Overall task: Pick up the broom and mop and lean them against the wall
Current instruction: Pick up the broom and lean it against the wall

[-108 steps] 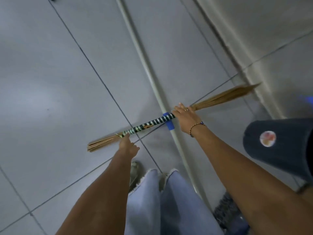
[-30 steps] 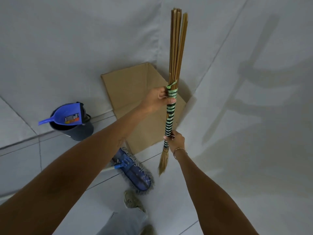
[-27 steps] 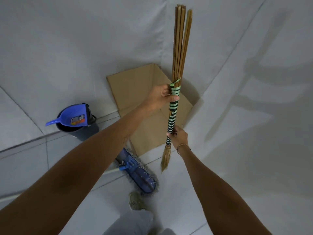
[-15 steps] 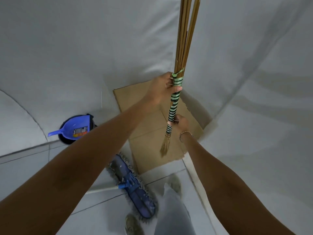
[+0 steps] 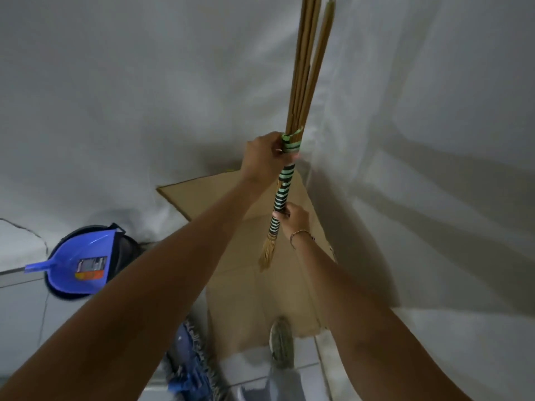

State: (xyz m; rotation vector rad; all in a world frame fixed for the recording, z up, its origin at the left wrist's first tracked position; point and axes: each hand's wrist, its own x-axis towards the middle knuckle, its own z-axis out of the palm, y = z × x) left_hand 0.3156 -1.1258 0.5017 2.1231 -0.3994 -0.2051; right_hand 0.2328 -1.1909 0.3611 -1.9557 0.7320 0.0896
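Note:
I hold the stick broom (image 5: 283, 192) upright in the room's corner, its long tan sticks pointing up out of view and a short tuft hanging below. My left hand (image 5: 265, 157) grips the green band at the top of the striped black-and-green binding. Lower down, my right hand (image 5: 292, 218) is closed around the binding near its bottom end. The broom hangs in the air above a cardboard sheet, close to the white wall (image 5: 405, 111). The mop's blue fringed head (image 5: 191, 363) lies on the floor at the bottom, partly hidden by my left arm.
A flattened cardboard sheet (image 5: 260, 290) leans in the corner. A dark bucket (image 5: 124, 250) with a blue dustpan (image 5: 78, 264) on it stands at the left against the wall. My shoe (image 5: 280, 340) touches the cardboard's lower edge.
I have stepped closer to the corner and raised the broom higher, keeping both hands on the binding. The mop head has slid toward the bottom of the view.

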